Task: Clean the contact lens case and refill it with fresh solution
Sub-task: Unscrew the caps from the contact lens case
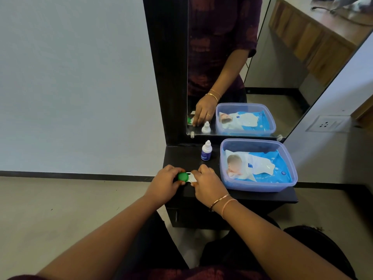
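Head view, just below frame centre: contact lens case [191,178], flat on the front strip of the dark shelf [181,156], spanned by both hands. Gripped at its left-of-frame end by the left hand [164,183], thumb and fingers curled round the green cap [182,176], a hold suited to twisting it off. Pinned at the other end by the right hand [207,183], fingertips curled down onto the white body, probably to stop the case turning while the cap is worked. Cannot tell whether a second cap sits under those fingers, hidden as it would be by the knuckles. Judged an opening step, with cleaning and refilling not yet begun.

Just above the hands, toward frame centre: solution bottle [206,151], upright and capped, apart from the case yet near, within easy reach for the refill. To the right of frame: clear plastic tub [260,187], open-topped, holding a blue pack of wipes [260,164], likely for wiping the wells dry. Set beside the working spot rather than in it, leaving the shelf's front for the case.

Behind, in the upper half: mirror [282,67], repeating bottle, tub and one hand. Two bangles [222,202] at the right wrist, lower right of centre. Pale wall across the upper left, floor below it.
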